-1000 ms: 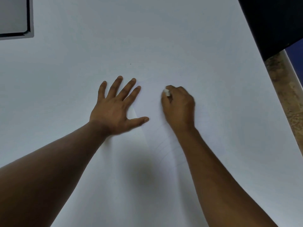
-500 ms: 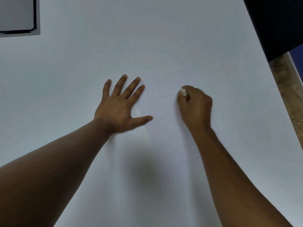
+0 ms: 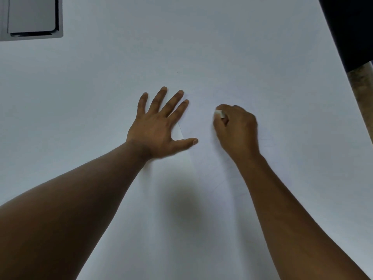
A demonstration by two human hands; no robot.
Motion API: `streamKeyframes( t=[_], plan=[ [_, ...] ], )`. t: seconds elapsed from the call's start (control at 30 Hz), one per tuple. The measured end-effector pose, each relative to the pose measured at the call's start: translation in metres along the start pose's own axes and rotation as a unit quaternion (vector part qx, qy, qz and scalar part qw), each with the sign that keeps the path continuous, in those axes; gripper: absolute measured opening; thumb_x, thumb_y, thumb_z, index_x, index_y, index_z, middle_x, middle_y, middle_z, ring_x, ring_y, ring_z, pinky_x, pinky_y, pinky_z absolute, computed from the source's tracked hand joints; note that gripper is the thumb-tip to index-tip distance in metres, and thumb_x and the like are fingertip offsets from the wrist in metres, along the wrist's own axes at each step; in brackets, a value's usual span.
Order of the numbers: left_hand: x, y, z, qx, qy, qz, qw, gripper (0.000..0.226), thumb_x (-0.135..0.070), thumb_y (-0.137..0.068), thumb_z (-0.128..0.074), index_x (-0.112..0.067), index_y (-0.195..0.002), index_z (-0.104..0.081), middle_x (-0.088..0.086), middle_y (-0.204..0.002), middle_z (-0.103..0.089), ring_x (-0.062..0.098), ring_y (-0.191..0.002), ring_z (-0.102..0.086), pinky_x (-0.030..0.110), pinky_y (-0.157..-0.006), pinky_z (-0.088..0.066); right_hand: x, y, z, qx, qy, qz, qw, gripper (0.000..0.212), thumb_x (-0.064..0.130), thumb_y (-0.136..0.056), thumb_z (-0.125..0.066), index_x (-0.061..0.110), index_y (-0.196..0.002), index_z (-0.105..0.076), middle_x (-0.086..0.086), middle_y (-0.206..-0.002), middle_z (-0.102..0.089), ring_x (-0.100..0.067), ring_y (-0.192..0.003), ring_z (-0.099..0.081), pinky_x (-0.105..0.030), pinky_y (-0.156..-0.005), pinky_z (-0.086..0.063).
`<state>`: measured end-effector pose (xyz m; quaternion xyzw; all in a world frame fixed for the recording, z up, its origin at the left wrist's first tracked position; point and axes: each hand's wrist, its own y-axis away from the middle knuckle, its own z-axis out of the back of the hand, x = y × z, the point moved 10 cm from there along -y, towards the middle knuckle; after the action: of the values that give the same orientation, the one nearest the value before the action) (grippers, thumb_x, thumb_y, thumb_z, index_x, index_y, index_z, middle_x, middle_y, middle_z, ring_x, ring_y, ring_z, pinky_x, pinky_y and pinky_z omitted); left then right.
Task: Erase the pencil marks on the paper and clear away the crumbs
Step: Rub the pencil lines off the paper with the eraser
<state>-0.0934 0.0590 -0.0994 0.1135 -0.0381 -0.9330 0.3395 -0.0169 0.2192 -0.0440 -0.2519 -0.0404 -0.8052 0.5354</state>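
Note:
A white sheet of paper (image 3: pixel 210 158) lies on the white table, its left edge just visible under my left hand. My left hand (image 3: pixel 159 126) presses flat on that edge with fingers spread, holding nothing. My right hand (image 3: pixel 237 130) is closed around a small white eraser (image 3: pixel 219 113), whose tip touches the paper. Faint pencil lines (image 3: pixel 220 184) run across the sheet below my right hand and are hard to make out. A tiny dark speck (image 3: pixel 177 72) lies on the table beyond my left hand.
A grey recessed panel (image 3: pixel 32 17) sits in the table's top left corner. A dark object (image 3: pixel 351 29) covers the top right corner, and a speckled brown floor (image 3: pixel 363 85) shows past the table's right edge.
My right hand moved the eraser to the right across the paper, then slightly back to the left. My left hand stayed pressed flat on the sheet.

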Motion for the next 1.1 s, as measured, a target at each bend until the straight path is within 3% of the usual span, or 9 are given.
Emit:
streamKeyframes(
  t=[0.17,0.27,0.4,0.53,0.63,0.73,0.83,1.0,1.1],
  plan=[
    [0.001,0.0,-0.001,-0.003,-0.003,-0.002,1.0,0.103,-0.094,-0.084,-0.016,-0.032,-0.165,-0.004,-0.01,-0.173,0.006,0.024,-0.159,0.013,0.061,-0.124,0.005,-0.022,-0.004,0.004,0.006,-0.031,-0.052,0.998,0.019,0.019,-0.091,-0.052,0.014,-0.075,-0.061,0.001,-0.063,-0.057,-0.018,-0.061,-0.053,-0.033,-0.06,-0.045],
    [0.001,0.0,0.0,-0.006,-0.002,-0.002,1.0,0.103,-0.094,-0.083,-0.015,-0.032,-0.165,-0.004,-0.01,-0.173,0.005,0.024,-0.159,0.012,0.061,-0.124,0.004,0.013,0.003,-0.006,0.026,-0.078,0.002,0.997,0.018,0.023,-0.092,-0.052,0.016,-0.085,-0.067,0.003,-0.072,-0.063,-0.015,-0.067,-0.057,-0.027,-0.064,-0.043],
    [-0.001,0.0,0.0,-0.006,-0.001,-0.005,1.0,0.104,-0.094,-0.081,-0.007,-0.032,-0.165,-0.006,-0.01,-0.173,0.003,0.024,-0.159,0.01,0.061,-0.124,0.004,0.045,0.017,-0.027,0.06,-0.066,0.048,0.995,0.017,0.019,-0.092,-0.056,0.011,-0.092,-0.071,-0.004,-0.074,-0.063,-0.021,-0.066,-0.059,-0.032,-0.062,-0.049],
    [-0.001,0.0,0.001,-0.004,0.0,-0.001,1.0,0.104,-0.095,-0.083,-0.015,-0.031,-0.165,-0.006,-0.01,-0.173,0.004,0.023,-0.159,0.012,0.06,-0.124,0.005,0.006,0.001,-0.005,-0.004,-0.009,-0.013,1.0,0.015,0.017,-0.088,-0.058,0.011,-0.09,-0.071,-0.005,-0.076,-0.067,-0.024,-0.069,-0.062,-0.029,-0.064,-0.047],
    [0.0,0.0,0.0,-0.001,0.001,0.0,1.0,0.103,-0.094,-0.084,-0.016,-0.031,-0.165,-0.004,-0.01,-0.172,0.006,0.023,-0.159,0.013,0.061,-0.124,0.005,-0.022,0.001,0.003,0.007,-0.076,-0.078,0.994,0.015,0.017,-0.089,-0.056,0.012,-0.081,-0.068,-0.001,-0.069,-0.064,-0.019,-0.065,-0.059,-0.036,-0.064,-0.05],
    [0.0,0.001,0.0,0.002,0.001,-0.001,1.0,0.101,-0.092,-0.086,-0.016,-0.031,-0.165,-0.003,-0.009,-0.172,0.008,0.023,-0.158,0.014,0.061,-0.124,0.005,-0.048,0.009,0.001,0.007,-0.244,-0.199,0.949,0.006,0.017,-0.09,-0.066,0.016,-0.089,-0.072,-0.001,-0.073,-0.065,-0.012,-0.064,-0.059,-0.033,-0.065,-0.054],
    [-0.001,0.002,0.004,-0.011,0.023,-0.001,1.0,0.099,-0.089,-0.088,-0.018,-0.028,-0.165,-0.004,-0.008,-0.173,0.007,0.023,-0.159,0.012,0.062,-0.124,0.004,-0.063,0.013,-0.008,0.011,-0.406,-0.286,0.868,0.013,0.013,-0.092,-0.068,0.014,-0.104,-0.071,-0.024,-0.093,-0.066,-0.013,-0.061,-0.06,-0.025,-0.06,-0.053],
    [-0.029,-0.001,0.007,-0.03,0.043,-0.021,0.998,0.102,-0.086,-0.089,-0.023,-0.021,-0.165,-0.003,-0.003,-0.173,0.005,0.022,-0.158,0.015,0.064,-0.124,0.003,-0.062,0.01,-0.014,0.031,-0.392,-0.283,0.875,0.016,0.008,-0.091,-0.066,0.013,-0.105,-0.071,-0.023,-0.098,-0.068,-0.014,-0.063,-0.064,-0.027,-0.06,-0.056],
    [-0.043,-0.005,-0.001,-0.026,0.047,-0.009,0.998,0.104,-0.087,-0.09,-0.022,-0.02,-0.165,0.001,-0.001,-0.173,0.008,0.02,-0.158,0.017,0.058,-0.126,0.004,-0.05,0.006,-0.007,0.031,-0.254,-0.206,0.945,0.01,0.024,-0.088,-0.067,0.022,-0.097,-0.072,0.0,-0.08,-0.07,-0.017,-0.069,-0.067,-0.04,-0.07,-0.059]
  ],
)
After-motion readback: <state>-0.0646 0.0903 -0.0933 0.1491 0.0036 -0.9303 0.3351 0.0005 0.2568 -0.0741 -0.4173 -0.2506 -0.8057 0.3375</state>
